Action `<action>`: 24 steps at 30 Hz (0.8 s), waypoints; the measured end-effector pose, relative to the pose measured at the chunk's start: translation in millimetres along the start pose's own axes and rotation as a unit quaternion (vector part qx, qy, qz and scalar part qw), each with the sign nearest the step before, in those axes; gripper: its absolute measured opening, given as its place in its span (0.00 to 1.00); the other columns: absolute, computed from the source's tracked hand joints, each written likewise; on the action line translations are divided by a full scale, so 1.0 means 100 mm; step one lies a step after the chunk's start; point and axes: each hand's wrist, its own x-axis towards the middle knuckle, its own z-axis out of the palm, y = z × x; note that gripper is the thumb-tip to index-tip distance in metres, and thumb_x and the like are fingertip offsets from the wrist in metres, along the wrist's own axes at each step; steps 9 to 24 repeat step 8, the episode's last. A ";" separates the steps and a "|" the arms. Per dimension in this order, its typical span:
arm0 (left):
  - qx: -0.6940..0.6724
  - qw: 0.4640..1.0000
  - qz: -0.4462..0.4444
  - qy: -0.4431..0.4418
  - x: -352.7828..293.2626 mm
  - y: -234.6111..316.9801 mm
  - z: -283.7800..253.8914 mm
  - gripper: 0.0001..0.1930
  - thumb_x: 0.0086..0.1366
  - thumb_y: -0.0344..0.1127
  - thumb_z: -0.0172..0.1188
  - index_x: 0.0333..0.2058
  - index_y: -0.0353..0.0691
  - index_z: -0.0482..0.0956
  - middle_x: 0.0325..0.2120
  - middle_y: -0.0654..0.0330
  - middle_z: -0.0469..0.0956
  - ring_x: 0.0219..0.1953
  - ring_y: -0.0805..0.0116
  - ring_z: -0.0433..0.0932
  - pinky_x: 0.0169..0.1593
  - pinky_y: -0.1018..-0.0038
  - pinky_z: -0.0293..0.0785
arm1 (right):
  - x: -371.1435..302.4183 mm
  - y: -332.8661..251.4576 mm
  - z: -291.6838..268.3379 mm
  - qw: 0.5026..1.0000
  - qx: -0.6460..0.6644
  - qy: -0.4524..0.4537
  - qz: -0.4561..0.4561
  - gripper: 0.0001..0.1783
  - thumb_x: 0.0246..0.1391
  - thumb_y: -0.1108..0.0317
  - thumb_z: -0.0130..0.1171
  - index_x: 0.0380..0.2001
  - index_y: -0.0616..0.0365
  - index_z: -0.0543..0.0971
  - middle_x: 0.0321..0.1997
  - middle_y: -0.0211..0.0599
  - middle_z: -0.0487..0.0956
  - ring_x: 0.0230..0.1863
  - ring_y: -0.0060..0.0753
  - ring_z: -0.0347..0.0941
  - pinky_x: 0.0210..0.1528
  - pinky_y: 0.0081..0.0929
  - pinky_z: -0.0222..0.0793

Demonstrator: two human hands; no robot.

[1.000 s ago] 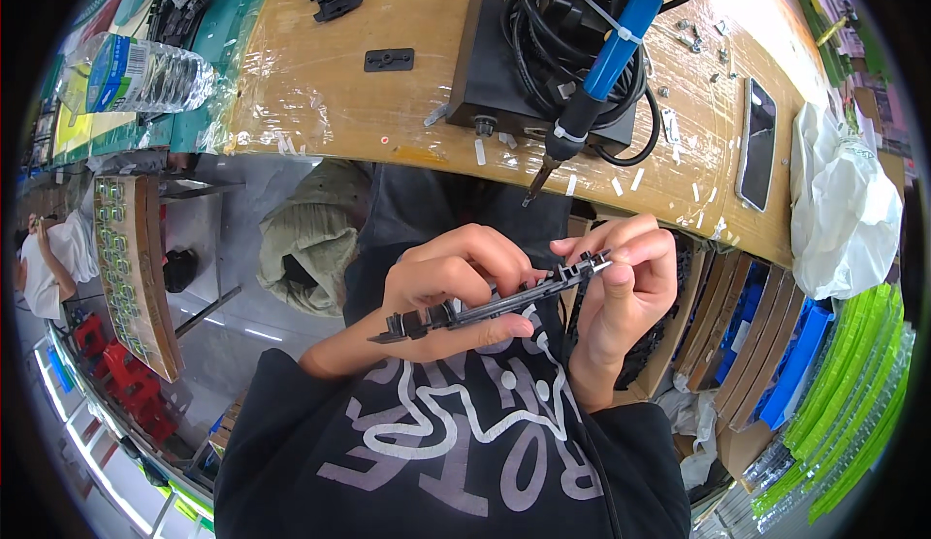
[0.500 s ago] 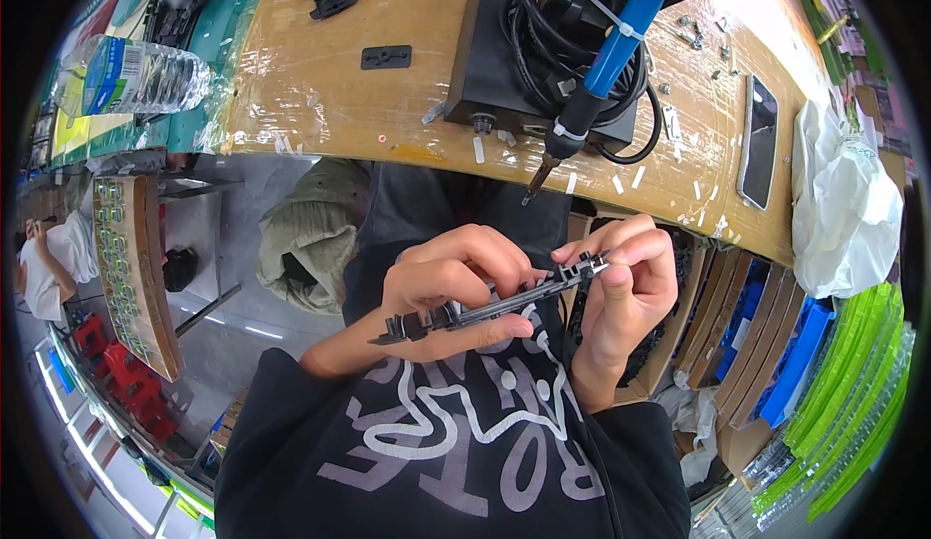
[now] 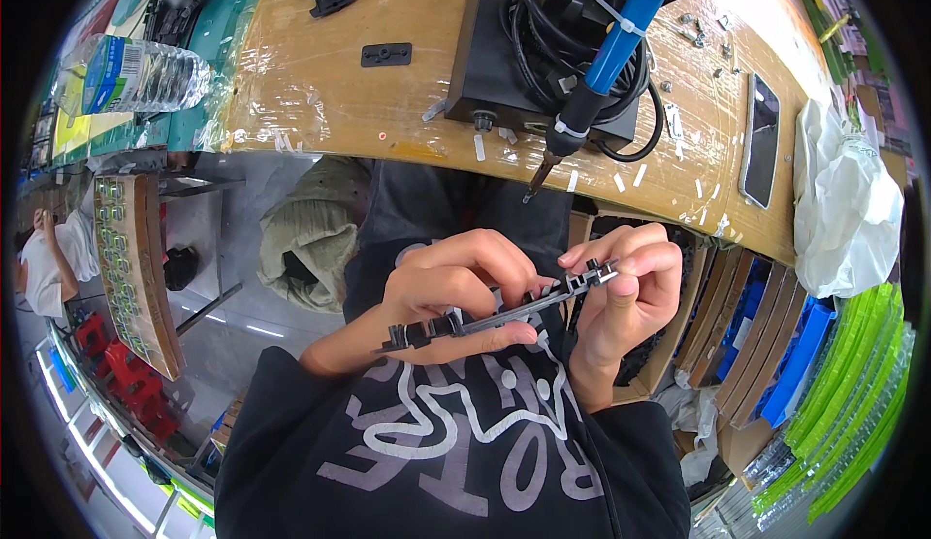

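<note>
In front of my chest I hold a long, thin black plastic part (image 3: 497, 320) with small raised fittings at both ends. It slants up toward the right. My left hand (image 3: 448, 282) is closed round its middle, fingers on top and thumb along the lower edge. At the raised end, thumb and fingers of my right hand (image 3: 628, 296) pinch the tip, where a small light-coloured piece shows; its kind is too small to tell. Beyond my hands, the tip of a blue-handled soldering iron (image 3: 613, 49) hangs over the table's near edge.
On the wooden table (image 3: 320, 83) stand a black box (image 3: 485, 64) with coiled cable, a flat black plate (image 3: 386, 55), a phone (image 3: 760, 141) and loose screws. A water bottle (image 3: 136, 75) lies at the left, a white plastic bag (image 3: 846, 195) at the right. Cardboard boxes sit below.
The black part has shifted slightly right and rolled a little, showing more of its fittings. My right hand has moved slightly right with its end. Both hands keep their hold.
</note>
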 end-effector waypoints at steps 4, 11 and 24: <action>0.000 1.000 0.008 -0.011 0.02 0.00 0.00 0.18 0.37 0.18 0.64 0.20 0.38 0.62 0.22 0.56 0.66 0.27 0.62 0.71 0.28 0.73 0.69 | -0.01 0.00 -0.02 1.000 0.005 -0.002 0.000 0.10 0.44 0.73 0.56 0.23 0.63 0.64 0.22 0.35 0.62 0.20 0.27 0.66 0.26 0.31 0.73; -0.005 1.000 0.011 -0.011 0.02 0.01 0.00 0.18 0.37 0.18 0.64 0.20 0.39 0.62 0.23 0.56 0.67 0.27 0.61 0.71 0.29 0.73 0.70 | 0.00 0.02 -0.02 1.000 -0.006 -0.007 -0.007 0.10 0.44 0.73 0.55 0.24 0.63 0.64 0.22 0.36 0.63 0.19 0.27 0.66 0.25 0.31 0.73; -0.005 1.000 0.011 -0.011 0.02 0.01 0.00 0.18 0.37 0.18 0.64 0.20 0.39 0.62 0.23 0.56 0.67 0.27 0.61 0.71 0.29 0.73 0.70 | 0.00 0.02 -0.02 1.000 -0.006 -0.007 -0.007 0.10 0.44 0.73 0.55 0.24 0.63 0.64 0.22 0.36 0.63 0.19 0.27 0.66 0.25 0.31 0.73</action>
